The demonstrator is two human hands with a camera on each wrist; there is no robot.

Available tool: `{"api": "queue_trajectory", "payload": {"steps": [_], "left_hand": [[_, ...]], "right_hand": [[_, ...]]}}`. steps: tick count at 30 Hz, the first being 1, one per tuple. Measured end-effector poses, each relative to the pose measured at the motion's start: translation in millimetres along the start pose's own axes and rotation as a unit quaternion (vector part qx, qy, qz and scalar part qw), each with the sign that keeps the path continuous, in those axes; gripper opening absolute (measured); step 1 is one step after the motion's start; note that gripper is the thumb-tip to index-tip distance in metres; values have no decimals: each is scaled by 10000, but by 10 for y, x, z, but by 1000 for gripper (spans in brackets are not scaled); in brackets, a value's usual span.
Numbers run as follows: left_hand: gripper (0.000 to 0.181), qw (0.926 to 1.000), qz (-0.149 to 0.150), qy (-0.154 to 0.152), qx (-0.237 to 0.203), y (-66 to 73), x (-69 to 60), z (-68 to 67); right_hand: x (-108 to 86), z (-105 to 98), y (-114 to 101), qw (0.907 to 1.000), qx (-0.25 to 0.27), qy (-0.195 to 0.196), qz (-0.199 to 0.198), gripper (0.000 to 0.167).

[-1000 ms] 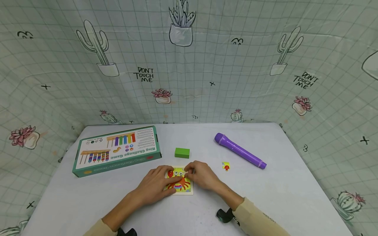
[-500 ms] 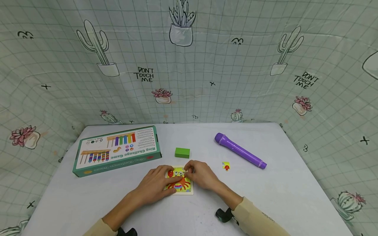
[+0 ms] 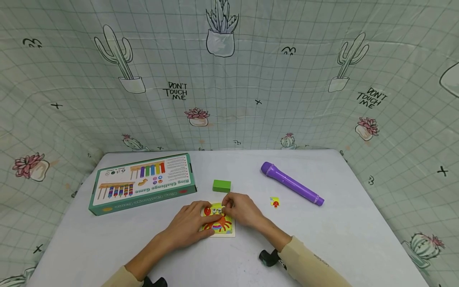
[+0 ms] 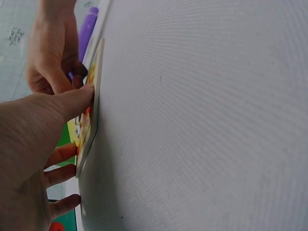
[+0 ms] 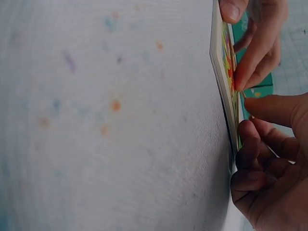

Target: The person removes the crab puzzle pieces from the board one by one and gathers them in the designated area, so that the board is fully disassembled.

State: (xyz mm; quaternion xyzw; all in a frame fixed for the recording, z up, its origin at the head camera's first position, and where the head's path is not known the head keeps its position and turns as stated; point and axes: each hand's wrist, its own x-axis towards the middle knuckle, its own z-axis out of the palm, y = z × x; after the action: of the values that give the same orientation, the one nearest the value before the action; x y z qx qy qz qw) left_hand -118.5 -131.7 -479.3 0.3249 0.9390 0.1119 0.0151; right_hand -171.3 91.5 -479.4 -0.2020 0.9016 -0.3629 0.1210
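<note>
A square crab puzzle [image 3: 223, 227] in a pale tray lies on the table, yellow with a red-orange crab. My left hand [image 3: 186, 225] rests over its left side, fingers fairly straight, one pressing on the picture. In the left wrist view the thumb [image 4: 79, 102] touches the tray's near edge. At the upper right corner, my right hand [image 3: 244, 209] pinches a small puzzle piece, mostly hidden by the fingers. The right wrist view shows the right hand [image 5: 274, 159] with thumb and forefinger close together beside the puzzle [image 5: 231, 67]. A loose yellow piece with red [image 3: 274, 202] lies to the right.
Behind the puzzle lies a green block [image 3: 221, 185]. A green and white game box [image 3: 143, 182] occupies the table's back left, and a purple microphone-shaped stick [image 3: 292, 183] lies at the right. A patterned cloth [image 3: 236, 79] hangs behind and around the white table [image 3: 340, 239].
My right hand has shifted slightly up and to the left at the puzzle's upper right corner. My left hand has stayed in place.
</note>
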Motion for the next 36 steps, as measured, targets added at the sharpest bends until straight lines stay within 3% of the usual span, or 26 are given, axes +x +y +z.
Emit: {"api": "queue_trajectory", "payload": {"steps": [11,17,28,36], "left_hand": [[45,10000,-32,-58,-73,-9,-2,22],[45,10000,-36,-47,-40,-9,-4,26],[45,9999,-80,-66,-87,-15,-13,16],[45,9998,-61,-71,-177,-11,-5,10]], "right_hand": [[14,-66,-32,9937,-1078,134,-281,8],[-32,-232,-11,9927,-1149,269,-236,6],[-240,-599,390,9931,-1012,547,243,5],[-402,-794,714,9902,-1183,655,361,6]]}}
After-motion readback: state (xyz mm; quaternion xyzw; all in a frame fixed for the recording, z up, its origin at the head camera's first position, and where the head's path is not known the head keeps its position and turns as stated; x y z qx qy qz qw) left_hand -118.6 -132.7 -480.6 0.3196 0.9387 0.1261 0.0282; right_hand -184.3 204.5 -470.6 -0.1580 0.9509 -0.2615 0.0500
